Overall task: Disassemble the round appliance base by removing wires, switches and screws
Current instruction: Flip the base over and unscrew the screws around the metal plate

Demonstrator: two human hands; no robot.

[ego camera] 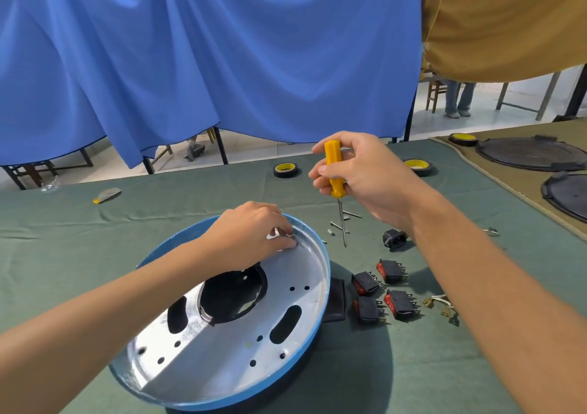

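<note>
Curtain: a blue curtain [222,48] hangs behind the far edge of the counter.
Counter: the counter [158,223] is covered with green cloth and carries all the parts.
Base: the round base [222,350] lies open side up at the near left of the counter. It has a blue rim and a silver inside with one large round hole, two oval slots and several small holes.
Covers: two dark round covers [530,154] lie at the far right on a tan cloth.
Left hand: the left hand [254,232] reaches into the base at its far rim, fingers curled.
Right hand: the right hand [359,172] is clenched round the screwdriver, raised beyond the base and to its right.
Screwdriver: the screwdriver [335,172] has a yellow handle and stands upright, tip down among the screws. Whether the tip touches the cloth cannot be told.
Switches: four black switches [401,304] with red rockers lie grouped just right of the base.
Tape: two black rolls of tape [286,170] with yellow cores lie near the far edge.
Socket: a black socket [394,238] lies beyond the switches.
Wires: short white wires [440,302] with brass terminals lie right of the switches.
Screws: loose screws [336,224] lie just past the base's far right rim.
Metal piece: a small shiny metal piece [287,235] is pinched in the left fingertips against the inner rim.
</note>
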